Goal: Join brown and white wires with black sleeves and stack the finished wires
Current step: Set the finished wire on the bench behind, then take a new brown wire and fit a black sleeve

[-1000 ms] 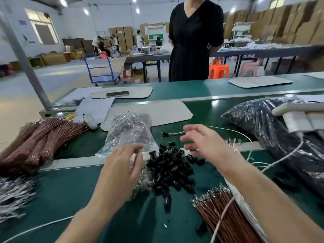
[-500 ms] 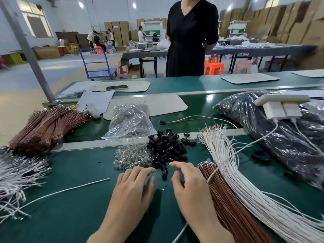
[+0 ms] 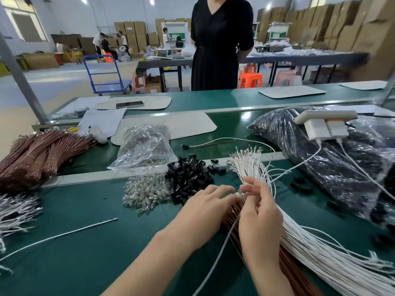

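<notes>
A factory assembly hall: long green workbenches (image 3: 213, 101), stacked cardboard boxes (image 3: 350, 28), a blue trolley (image 3: 106, 82), and bundled wires (image 3: 38, 152) in bulk.

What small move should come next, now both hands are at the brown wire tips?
Probably pinch one brown wire out of the bundle. The left hand and right hand both sit at the tips of the brown wires, next to the white wires, and neither plainly holds a single wire yet. The black sleeves lie just beyond.
</notes>
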A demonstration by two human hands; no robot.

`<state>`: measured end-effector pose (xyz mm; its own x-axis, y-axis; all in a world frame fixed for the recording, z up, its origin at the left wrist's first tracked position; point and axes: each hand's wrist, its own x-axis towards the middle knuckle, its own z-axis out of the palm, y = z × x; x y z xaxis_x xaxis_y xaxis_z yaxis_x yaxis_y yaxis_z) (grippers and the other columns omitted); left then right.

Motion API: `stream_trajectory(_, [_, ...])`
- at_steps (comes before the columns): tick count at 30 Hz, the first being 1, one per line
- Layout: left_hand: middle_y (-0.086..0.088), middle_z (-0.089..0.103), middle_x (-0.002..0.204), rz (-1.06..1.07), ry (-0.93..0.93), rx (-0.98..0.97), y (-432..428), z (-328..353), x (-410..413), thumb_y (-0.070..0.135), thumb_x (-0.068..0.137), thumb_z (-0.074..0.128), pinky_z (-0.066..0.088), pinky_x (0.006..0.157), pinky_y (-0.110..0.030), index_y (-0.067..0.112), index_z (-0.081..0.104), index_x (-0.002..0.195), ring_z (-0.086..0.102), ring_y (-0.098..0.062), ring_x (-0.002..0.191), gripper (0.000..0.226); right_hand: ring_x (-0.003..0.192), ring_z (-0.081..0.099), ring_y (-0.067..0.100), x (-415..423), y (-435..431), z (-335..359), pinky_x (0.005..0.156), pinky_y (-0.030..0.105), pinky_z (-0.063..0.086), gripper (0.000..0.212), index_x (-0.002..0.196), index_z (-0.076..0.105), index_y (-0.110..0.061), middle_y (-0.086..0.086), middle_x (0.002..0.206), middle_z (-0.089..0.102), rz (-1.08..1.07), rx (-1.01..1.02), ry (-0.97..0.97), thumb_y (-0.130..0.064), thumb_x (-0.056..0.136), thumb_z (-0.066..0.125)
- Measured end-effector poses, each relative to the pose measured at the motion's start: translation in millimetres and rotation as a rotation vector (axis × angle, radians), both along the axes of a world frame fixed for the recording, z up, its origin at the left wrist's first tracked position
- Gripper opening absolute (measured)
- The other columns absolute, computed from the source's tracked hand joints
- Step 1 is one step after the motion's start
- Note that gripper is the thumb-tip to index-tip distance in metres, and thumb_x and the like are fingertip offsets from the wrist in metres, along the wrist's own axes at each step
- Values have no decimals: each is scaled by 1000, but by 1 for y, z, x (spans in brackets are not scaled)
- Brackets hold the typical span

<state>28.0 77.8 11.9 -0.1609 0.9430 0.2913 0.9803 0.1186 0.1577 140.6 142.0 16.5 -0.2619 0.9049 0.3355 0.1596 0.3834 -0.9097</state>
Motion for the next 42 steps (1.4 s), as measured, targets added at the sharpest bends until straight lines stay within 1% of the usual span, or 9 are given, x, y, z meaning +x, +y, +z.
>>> stream_trajectory(7, [6, 57, 118, -126, 319, -77, 4, 15, -11, 9, 92, 60, 43, 85, -32, 25, 56, 121, 57, -18, 103, 34, 87, 64, 13, 2, 10, -1, 74, 29, 51, 35, 109, 63, -34, -18, 100, 66, -37, 17, 29, -5, 96, 49])
stream_trajectory(12, [8, 58, 117, -136, 377, -32, 2, 34, -20, 11, 94, 61, 45, 84, -32, 27, 57, 112, 55, -17, 103, 24, 99, 60, 8, 0, 9, -3, 91, 44, 51, 33, 115, 64, -27, -19, 101, 64, -22, 94, 2, -5, 94, 51])
stream_trajectory(20, [5, 68, 111, 9, 323, 121, -36, 82, -61, 24, 101, 55, 53, 95, -36, 23, 66, 116, 60, -16, 104, 19, 95, 58, 1, -2, 3, -3, 92, 47, 52, 28, 118, 58, -39, -24, 104, 62, 176, 134, -48, -27, 97, 43])
stream_trajectory(26, [2, 66, 101, 212, 232, 323, -89, 123, -73, 24, 96, 55, 50, 86, -33, 15, 69, 107, 55, -11, 95, 20, 123, 50, -8, -15, -11, -6, 106, 26, 43, 43, 141, 48, -37, -29, 130, 54, 445, 304, -186, -52, 103, 36])
stream_trajectory(29, [10, 63, 102, 301, 155, 405, -107, 123, -72, 25, 97, 58, 46, 83, -32, 18, 68, 108, 56, -11, 96, 16, 117, 56, -6, -29, -17, 0, 91, 17, 48, 56, 146, 39, -41, -27, 127, 59, 527, 79, -74, -67, 96, 43])
stream_trajectory(32, [18, 61, 99, 364, -50, 445, -114, 98, -63, 21, 96, 64, 47, 83, -32, 21, 67, 103, 58, -11, 93, 7, 87, 71, 7, -43, -21, 10, 73, 20, 55, 53, 137, 49, -34, -9, 104, 74, 722, -328, 209, -61, 92, 53])
stream_trajectory(36, [14, 68, 89, 394, -393, 493, -119, 52, -53, 15, 93, 70, 48, 77, -19, 25, 70, 95, 61, -4, 81, 10, 67, 65, 13, -45, -21, 13, 62, 24, 55, 22, 101, 78, -27, 3, 87, 73, 762, -652, 516, -38, 87, 65])
stream_trajectory(38, [12, 72, 82, 404, -773, 632, -119, 36, -45, 20, 89, 75, 49, 68, -14, 28, 74, 91, 61, -3, 70, 8, 66, 67, 12, -45, -20, 10, 60, 23, 55, 17, 92, 80, -25, 3, 87, 75, 725, -719, 541, -32, 83, 68])
stream_trajectory(42, [-1, 75, 95, 223, -1718, 879, -104, 16, -22, 23, 80, 69, 59, 66, -23, 19, 76, 103, 69, -11, 75, 24, 72, 70, 9, -47, -26, 1, 60, 21, 55, 17, 93, 81, -26, 3, 92, 77, 748, -724, 474, -32, 82, 70])
